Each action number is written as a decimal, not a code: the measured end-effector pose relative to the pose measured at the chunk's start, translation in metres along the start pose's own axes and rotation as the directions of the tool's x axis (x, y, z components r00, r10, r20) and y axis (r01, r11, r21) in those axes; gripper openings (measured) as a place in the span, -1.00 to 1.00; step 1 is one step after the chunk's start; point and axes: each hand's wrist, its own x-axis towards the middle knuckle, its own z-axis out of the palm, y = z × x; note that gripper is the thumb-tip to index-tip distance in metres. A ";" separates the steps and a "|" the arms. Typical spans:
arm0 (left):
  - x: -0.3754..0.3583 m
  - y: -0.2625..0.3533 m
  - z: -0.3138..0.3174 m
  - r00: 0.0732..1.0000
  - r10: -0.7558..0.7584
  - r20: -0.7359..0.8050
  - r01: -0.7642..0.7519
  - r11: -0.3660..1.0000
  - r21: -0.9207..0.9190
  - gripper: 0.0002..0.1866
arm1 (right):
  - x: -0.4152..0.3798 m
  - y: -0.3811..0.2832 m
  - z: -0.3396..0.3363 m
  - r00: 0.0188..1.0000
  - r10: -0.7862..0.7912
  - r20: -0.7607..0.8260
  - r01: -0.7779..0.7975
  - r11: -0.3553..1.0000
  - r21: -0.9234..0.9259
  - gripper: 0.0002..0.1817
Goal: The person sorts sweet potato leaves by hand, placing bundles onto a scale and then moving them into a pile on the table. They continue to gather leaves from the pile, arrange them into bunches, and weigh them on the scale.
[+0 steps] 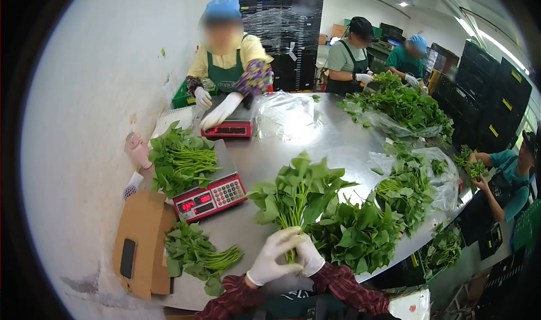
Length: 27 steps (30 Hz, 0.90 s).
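A bunch of leafy greens [298,193] stands upright over the near edge of the metal table, leaves up. Its stems are between my two white-gloved hands. My left hand [275,259] curls round the stems from the left, thumb and fingers bent about them. From the right, my right hand [310,256] closes on the same stems; some of its fingers are hidden. Just right of the bunch lies a heap of greens [360,235]. To the left, a red digital scale [209,197] carries another bunch [183,159], and a further bunch [203,255] rests on the table.
A cardboard box [141,241] with a phone [128,258] on it and a pink bottle [138,150] stand by the wall. Across the metal table [332,134], a co-worker [228,66] reaches over a second scale [226,129]. Other co-workers handle greens at the right.
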 end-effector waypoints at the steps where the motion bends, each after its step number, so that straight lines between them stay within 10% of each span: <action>1: 0.003 0.004 -0.004 0.992 -0.004 -0.125 0.019 0.993 0.113 -0.40 | -0.001 -0.022 0.008 0.995 0.103 -0.008 -0.103 0.992 -0.078 -0.79; 7: 0.050 -0.004 -0.012 0.954 0.200 -0.222 0.066 0.584 0.809 -0.67 | -0.006 -0.043 0.025 0.949 0.308 -0.069 -0.310 0.951 -0.015 -0.86; 12: 0.041 -0.005 -0.012 0.962 0.256 -0.094 -0.062 0.540 0.839 -0.79 | -0.006 -0.043 0.016 0.950 0.311 -0.037 -0.310 0.950 0.032 -0.85; 14: 0.028 -0.004 -0.005 0.957 0.233 -0.173 -0.062 0.748 0.661 -0.78 | -0.004 -0.039 0.003 0.969 0.246 0.006 -0.245 0.969 -0.030 -0.84; 22: 0.001 -0.015 0.002 0.953 -0.125 -0.276 0.214 0.922 0.323 -0.87 | -0.008 -0.055 0.013 0.965 0.258 0.046 -0.249 0.957 -0.146 -0.77; 27: -0.012 -0.005 -0.001 0.978 -0.170 -0.123 0.208 0.857 0.471 -0.86 | 0.000 -0.050 0.013 0.910 0.404 -0.094 -0.410 0.910 -0.057 -0.71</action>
